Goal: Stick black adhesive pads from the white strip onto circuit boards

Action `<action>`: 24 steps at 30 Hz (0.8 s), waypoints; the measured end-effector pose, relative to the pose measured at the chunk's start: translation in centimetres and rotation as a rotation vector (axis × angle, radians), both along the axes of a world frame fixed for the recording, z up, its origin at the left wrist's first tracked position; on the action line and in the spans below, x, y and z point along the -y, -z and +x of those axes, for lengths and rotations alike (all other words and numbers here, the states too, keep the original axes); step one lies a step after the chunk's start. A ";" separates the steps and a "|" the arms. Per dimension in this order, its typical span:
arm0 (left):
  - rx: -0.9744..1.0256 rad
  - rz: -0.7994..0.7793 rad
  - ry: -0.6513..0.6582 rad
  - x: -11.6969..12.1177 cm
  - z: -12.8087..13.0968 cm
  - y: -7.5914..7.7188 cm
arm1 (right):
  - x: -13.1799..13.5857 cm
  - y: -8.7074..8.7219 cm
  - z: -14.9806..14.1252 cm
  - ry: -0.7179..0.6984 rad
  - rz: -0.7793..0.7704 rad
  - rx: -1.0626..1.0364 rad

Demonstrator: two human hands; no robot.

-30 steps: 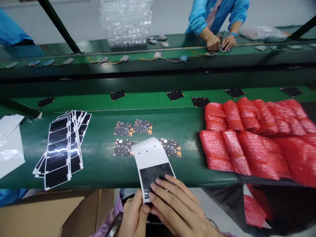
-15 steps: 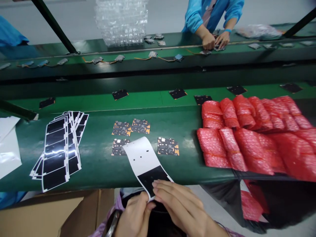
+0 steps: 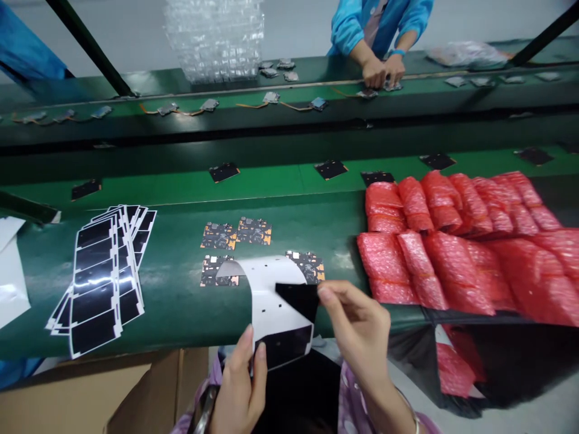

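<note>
My left hand [image 3: 242, 383] pinches the lower left edge of a white backing sheet [image 3: 266, 289], which curls away over the bench. One black sticker [image 3: 287, 346] still lies on the sheet's near end. Between the thumb and fingers of my right hand [image 3: 357, 331] is a second black sticker [image 3: 298, 299], lifted at an angle over the sheet. Whether its far corner still touches the backing I cannot tell. Beyond the sheet lie several bare circuit boards [image 3: 218, 235], and the sheet partly covers two of them.
Fanned sticker sheets [image 3: 94, 259] lie at left. Red bubble-wrapped packs [image 3: 389, 265] fill the right side. Black-covered boards [image 3: 331, 169] sit on the green belt [image 3: 271, 181]. Across the line, a co-worker's hands [image 3: 382, 72] handle small parts. A cardboard box [image 3: 67, 392] stands below, at left.
My right hand has moved up and right, peeling a black sticker from the backing. The sheet has swung rightward and curled more, and my left hand has shifted slightly left.
</note>
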State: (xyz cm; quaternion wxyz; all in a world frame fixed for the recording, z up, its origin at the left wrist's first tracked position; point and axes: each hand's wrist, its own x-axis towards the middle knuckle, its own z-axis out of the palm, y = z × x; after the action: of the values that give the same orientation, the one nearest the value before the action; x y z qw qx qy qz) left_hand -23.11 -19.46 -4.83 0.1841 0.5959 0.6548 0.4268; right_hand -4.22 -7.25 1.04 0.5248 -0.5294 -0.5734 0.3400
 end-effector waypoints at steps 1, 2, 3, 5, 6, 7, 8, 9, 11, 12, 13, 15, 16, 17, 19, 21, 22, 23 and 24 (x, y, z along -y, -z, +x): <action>-0.059 0.020 0.017 -0.3 -0.2 -0.1 | -0.3 0.0 0.4 0.089 -0.017 -0.047; -0.103 0.022 0.042 -0.7 -0.3 -0.4 | -0.4 -0.1 0.7 0.204 -0.011 -0.080; -0.124 0.007 0.072 -1.2 -0.4 -0.9 | -0.4 -0.2 1.0 0.326 0.015 -0.082; -0.108 -0.064 0.127 -2.4 -0.4 -2.1 | 0.4 -0.4 0.9 0.440 0.125 0.024; -0.093 -0.085 0.152 -2.8 -0.3 -2.5 | 1.0 -0.5 0.6 0.373 0.207 0.111; -0.085 -0.085 0.177 -3.2 -0.2 -2.8 | 1.7 -0.5 0.0 0.224 0.301 0.199; -0.088 -0.065 0.191 -3.4 -0.2 -2.9 | 2.4 -0.4 -0.6 0.033 0.400 0.270; -0.100 -0.032 0.188 -3.6 -0.2 -2.8 | 3.0 -0.2 -1.3 -0.147 0.491 0.317; -0.125 0.034 0.159 -3.7 -0.4 -2.5 | 3.9 0.3 -2.3 -0.377 0.592 0.352; -0.131 0.037 0.148 -3.7 -0.5 -2.3 | 4.0 0.6 -2.5 -0.424 0.587 0.341; -0.134 0.026 0.146 -3.8 -0.8 -2.3 | 4.0 0.9 -2.5 -0.436 0.548 0.303; -0.134 -0.002 0.151 -4.0 -1.2 -2.4 | 3.5 1.2 -1.8 -0.372 0.384 0.178; -0.133 -0.009 0.158 -4.1 -1.3 -2.6 | 3.0 1.4 -1.4 -0.304 0.280 0.100; -0.131 -0.010 0.166 -4.3 -1.5 -2.8 | 2.4 1.5 -1.0 -0.238 0.171 0.016; -0.133 -0.003 0.189 -4.5 -1.7 -3.3 | 1.1 1.7 -0.3 -0.219 -0.047 -0.149; -0.149 0.010 0.215 -4.5 -1.9 -3.6 | -0.1 1.7 0.1 -0.335 -0.226 -0.299; -0.165 0.025 0.217 -4.5 -2.0 -3.6 | -0.6 1.7 0.1 -0.397 -0.301 -0.350; -0.183 0.039 0.218 -4.5 -2.0 -3.6 | -0.9 1.6 0.2 -0.446 -0.365 -0.379; -0.198 0.048 0.220 -4.5 -2.1 -3.5 | -1.2 1.5 0.2 -0.473 -0.414 -0.388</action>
State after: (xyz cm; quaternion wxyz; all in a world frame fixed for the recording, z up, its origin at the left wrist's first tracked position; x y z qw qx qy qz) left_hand -25.24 -14.91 -1.29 0.1499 0.7074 0.5903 0.3587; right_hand -3.99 -6.08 -0.50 0.4124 -0.4028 -0.4887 0.6549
